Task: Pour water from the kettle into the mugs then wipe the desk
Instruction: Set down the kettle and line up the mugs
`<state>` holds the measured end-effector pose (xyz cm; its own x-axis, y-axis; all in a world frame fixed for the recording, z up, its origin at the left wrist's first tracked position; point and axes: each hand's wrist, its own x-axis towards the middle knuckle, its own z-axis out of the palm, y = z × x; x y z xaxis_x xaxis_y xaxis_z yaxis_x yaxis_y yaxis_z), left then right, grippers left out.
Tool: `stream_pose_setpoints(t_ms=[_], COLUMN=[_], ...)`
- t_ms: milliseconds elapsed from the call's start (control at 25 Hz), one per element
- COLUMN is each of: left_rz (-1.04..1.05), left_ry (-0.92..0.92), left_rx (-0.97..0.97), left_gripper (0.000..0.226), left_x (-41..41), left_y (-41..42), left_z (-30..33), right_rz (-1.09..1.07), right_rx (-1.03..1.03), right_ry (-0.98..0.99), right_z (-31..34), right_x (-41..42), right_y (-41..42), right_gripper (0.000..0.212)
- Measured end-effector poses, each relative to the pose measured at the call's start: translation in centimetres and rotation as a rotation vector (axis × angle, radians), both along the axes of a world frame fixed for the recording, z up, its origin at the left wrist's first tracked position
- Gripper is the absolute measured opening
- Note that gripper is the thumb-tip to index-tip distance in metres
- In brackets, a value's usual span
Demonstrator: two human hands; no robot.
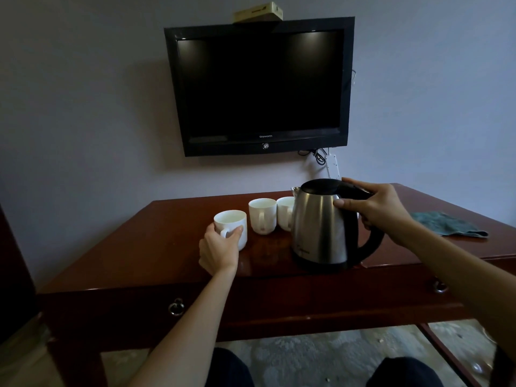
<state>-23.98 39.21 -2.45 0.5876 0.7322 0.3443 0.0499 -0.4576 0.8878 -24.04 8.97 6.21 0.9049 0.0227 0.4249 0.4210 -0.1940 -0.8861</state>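
Reddish desk (139,255) — television (259,88) above

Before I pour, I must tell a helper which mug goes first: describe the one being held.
On the wooden desk under the wall TV, three white mugs stand left of the steel kettle. Take the leftmost mug, nearest the front edge. Only it has the left hand curled round its handle.
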Motion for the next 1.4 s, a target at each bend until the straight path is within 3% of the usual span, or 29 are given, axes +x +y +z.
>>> stream_pose_setpoints(t_ms=[840, 1240, 1400], left_rz=[-0.004, -0.133, -0.371], left_ry=[0.109, 0.202, 0.151], left_rx=[-0.076, -0.026, 0.124], left_gripper=[0.06, 0.087, 0.051], left_x=[6.8, 4.4, 1.4], left_y=[-0.6, 4.2, 1.9], left_z=[1.4, 4.6, 9.0], right_rz=[0.004, 0.009, -0.023], right_rx=[-0.003, -0.004, 0.01], right_ry=[-0.021, 0.006, -0.009], right_z=[-0.2, 0.5, 0.3], right_x=[0.5, -0.7, -1.5], right_y=[0.0, 0.1, -0.1], right_gripper=[0.067, 0.068, 0.07])
